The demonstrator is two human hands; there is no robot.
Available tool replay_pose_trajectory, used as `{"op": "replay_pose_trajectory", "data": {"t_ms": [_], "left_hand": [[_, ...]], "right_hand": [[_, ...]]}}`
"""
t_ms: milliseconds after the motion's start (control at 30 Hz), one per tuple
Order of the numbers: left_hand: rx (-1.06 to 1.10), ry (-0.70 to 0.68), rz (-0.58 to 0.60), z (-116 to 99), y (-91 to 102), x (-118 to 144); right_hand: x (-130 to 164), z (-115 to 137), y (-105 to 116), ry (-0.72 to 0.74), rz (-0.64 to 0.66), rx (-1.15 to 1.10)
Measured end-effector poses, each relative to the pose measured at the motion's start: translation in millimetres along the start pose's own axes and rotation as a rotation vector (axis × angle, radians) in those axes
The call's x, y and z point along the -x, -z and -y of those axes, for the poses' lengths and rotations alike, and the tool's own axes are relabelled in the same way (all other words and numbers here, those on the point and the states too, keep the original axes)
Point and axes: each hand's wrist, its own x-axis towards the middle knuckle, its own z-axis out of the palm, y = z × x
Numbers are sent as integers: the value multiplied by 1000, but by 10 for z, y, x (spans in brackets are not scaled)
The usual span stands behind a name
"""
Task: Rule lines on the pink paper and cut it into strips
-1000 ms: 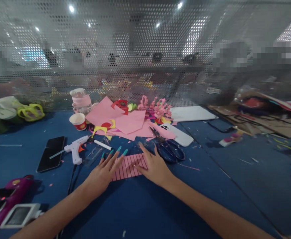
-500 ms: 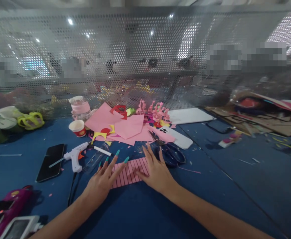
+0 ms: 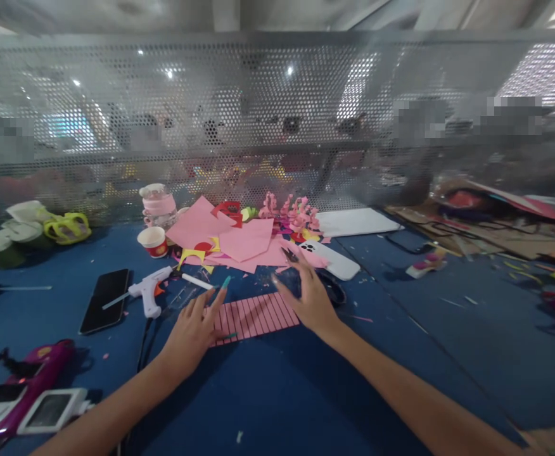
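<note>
- Pink paper strip (image 3: 261, 315), ruled with dark crosswise lines: flat at the centre of the frame, between the two hands.
- Left hand (image 3: 192, 328): over the strip's left end, thumb along the lower edge, index finger stretched past the upper edge; thumb and index well parted, palm down, pressing rather than grasping.
- Right hand (image 3: 316, 305): just beyond the strip's right end, fingers and thumb spread, nothing visibly gripped; contact with the scissors cannot be told.
- Scissors (image 3: 337, 291), dark-handled: partly hidden behind the right hand.
- White phone (image 3: 337, 261): just above the scissors.
- Pink paper sheets (image 3: 248, 239): heaped at upper centre, above the strip.
- Glue gun (image 3: 149, 290), white: left of centre, nozzle toward the sheets.
- Black phone (image 3: 106, 291): beside the glue gun, left of frame.
- Paper cup (image 3: 153, 242), red and white: upper left of centre.
- Blue table (image 3: 258, 399): beneath all.
</note>
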Motion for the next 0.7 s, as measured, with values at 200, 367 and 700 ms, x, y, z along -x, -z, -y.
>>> {"op": "replay_pose_trajectory", "data": {"t_ms": [200,367,700], "left_hand": [[203,164,-19,76,68,-56],[120,-13,-344,162,241,-77],[65,-117,-831,255,293,-101]], "right_hand": [[-197,20,233,-206,18,-213],[-182,204,210,-618,418,-752],[-161,348,179,-670,465,-1292]]}}
